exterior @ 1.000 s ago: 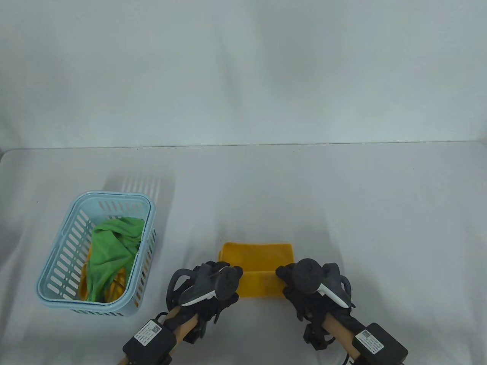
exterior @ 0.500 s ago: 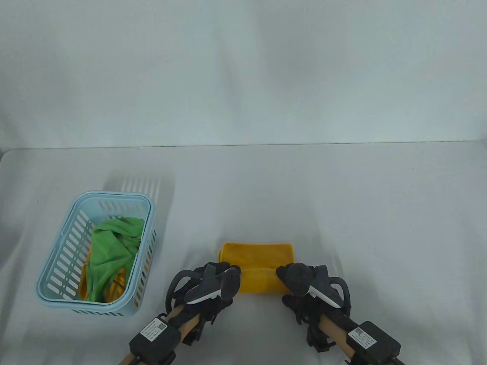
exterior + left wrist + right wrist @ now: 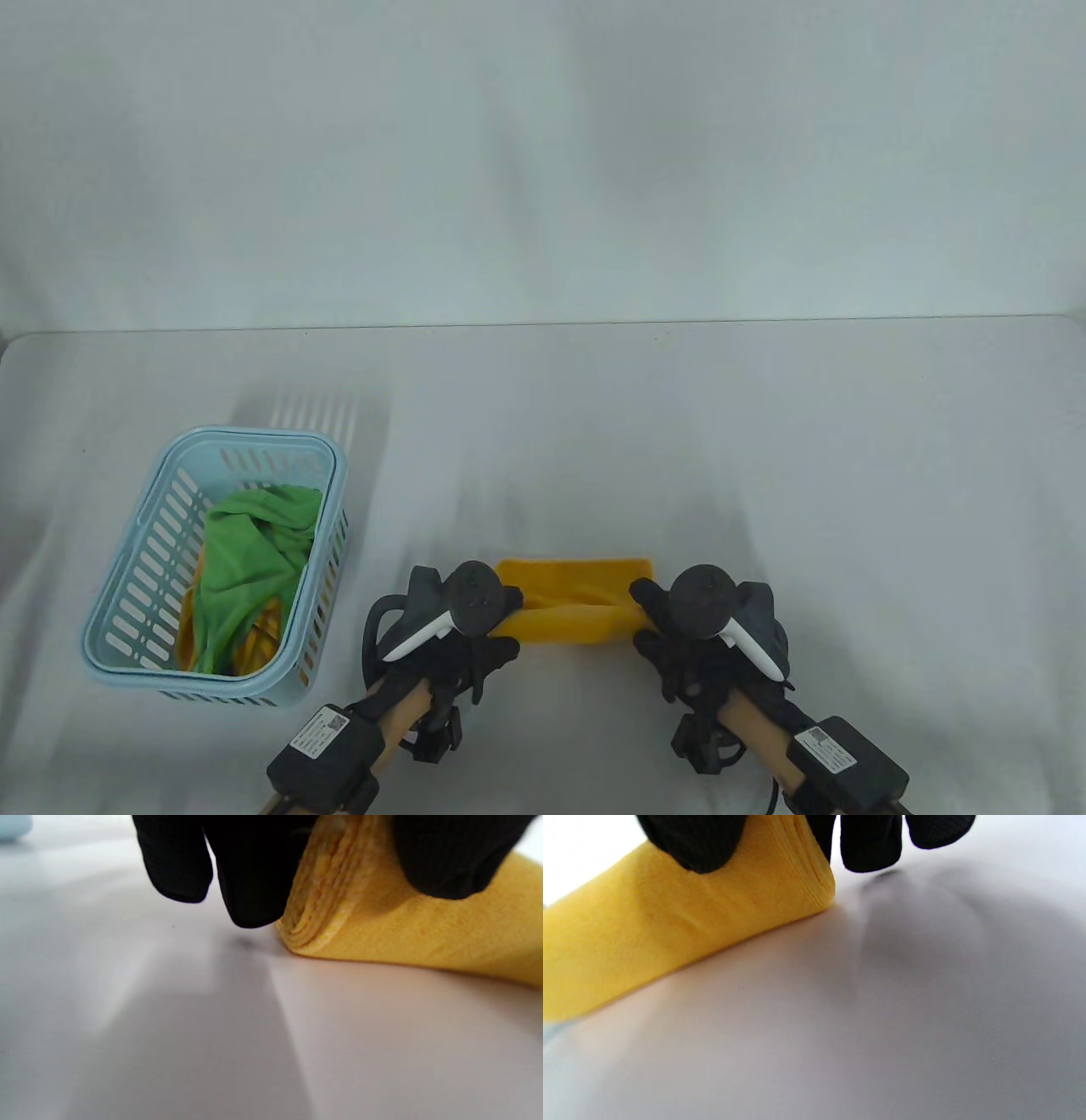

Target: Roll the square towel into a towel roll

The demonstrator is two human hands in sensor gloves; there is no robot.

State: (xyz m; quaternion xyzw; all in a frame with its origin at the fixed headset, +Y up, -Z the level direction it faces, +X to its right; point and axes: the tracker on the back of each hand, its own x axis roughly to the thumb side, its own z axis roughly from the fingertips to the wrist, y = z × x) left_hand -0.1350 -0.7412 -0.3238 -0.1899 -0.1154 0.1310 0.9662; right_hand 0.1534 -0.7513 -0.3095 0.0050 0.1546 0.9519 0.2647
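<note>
Overhead table view; both close, perhaps tilted, wrist views share towel [image 3: 570, 601].

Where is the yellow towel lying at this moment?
In the table view the yellow towel lies near the front edge of the table, between the left hand and right hand, right of the blue basket.

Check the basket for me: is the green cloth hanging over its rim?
No, the green cloth lies wholly inside the blue basket.

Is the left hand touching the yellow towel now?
Touching. In the left wrist view the left hand has its fingers curled over the rolled end of the yellow towel, with no gap.
</note>
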